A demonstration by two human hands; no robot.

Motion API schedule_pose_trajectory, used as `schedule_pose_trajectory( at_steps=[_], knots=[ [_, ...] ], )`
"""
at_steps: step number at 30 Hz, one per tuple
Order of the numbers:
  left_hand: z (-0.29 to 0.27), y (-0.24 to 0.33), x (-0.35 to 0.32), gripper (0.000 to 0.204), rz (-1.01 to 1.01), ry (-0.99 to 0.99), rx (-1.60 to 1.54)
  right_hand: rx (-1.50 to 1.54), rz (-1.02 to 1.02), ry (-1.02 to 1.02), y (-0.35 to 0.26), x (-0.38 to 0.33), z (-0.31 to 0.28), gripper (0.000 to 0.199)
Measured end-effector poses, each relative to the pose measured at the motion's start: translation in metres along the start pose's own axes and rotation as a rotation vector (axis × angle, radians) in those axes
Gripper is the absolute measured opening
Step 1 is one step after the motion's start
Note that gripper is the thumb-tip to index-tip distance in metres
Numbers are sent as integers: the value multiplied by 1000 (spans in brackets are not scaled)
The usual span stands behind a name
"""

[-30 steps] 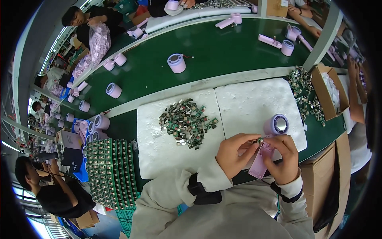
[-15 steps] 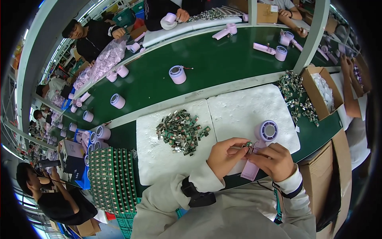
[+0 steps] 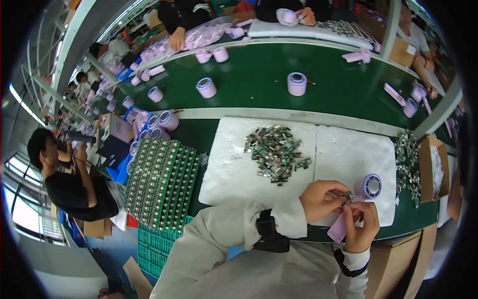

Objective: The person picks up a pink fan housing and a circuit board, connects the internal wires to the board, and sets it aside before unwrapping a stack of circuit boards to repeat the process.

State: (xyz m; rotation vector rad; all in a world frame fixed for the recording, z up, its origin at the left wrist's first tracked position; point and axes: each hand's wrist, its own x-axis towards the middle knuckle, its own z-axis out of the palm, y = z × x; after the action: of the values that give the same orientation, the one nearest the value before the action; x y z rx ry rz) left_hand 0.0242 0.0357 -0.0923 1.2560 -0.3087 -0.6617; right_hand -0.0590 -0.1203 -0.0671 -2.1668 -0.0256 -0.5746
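Observation:
A pink handheld fan body with a round purple head and a flat handle lies at the near edge of the right-hand white foam pad. Over the upper end of the handle, my left hand is closed, its thumb and forefinger pinching a small green circuit board. Close against it, my right hand has bent fingers, with thumb and forefinger closed at the handle. The fingers hide most of the join between board and handle. A heap of small circuit boards rests on the left-hand foam pad.
Stacked green circuit board panels stand left of the pads. More boards with wires and a cardboard box are at the right. Beyond a pale rail, purple heads stand on a green conveyor. Several people work around.
The view has swung left, so the bench and my hands sit farther right in the picture. Both hands stay together at the board and handle. Across the conveyor, a person's hand now reaches onto the pink parts.

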Motion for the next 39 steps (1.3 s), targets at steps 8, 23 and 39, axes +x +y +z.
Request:
schedule_pose_trajectory(
  at_steps=[8, 23, 39],
  knots=[
    [-3, -10, 3, 25, 88, 7, 96, -51, -12, -163, 1, 5, -9, 18],
    [2, -5, 0, 23, 47, 21, -29, -124, -111, -260, 7, 12, -22, 17],
    [1, 9, -4, 24, 31, 5, -40, -216, -40, 81, 12, 20, -4, 14]
  ],
)
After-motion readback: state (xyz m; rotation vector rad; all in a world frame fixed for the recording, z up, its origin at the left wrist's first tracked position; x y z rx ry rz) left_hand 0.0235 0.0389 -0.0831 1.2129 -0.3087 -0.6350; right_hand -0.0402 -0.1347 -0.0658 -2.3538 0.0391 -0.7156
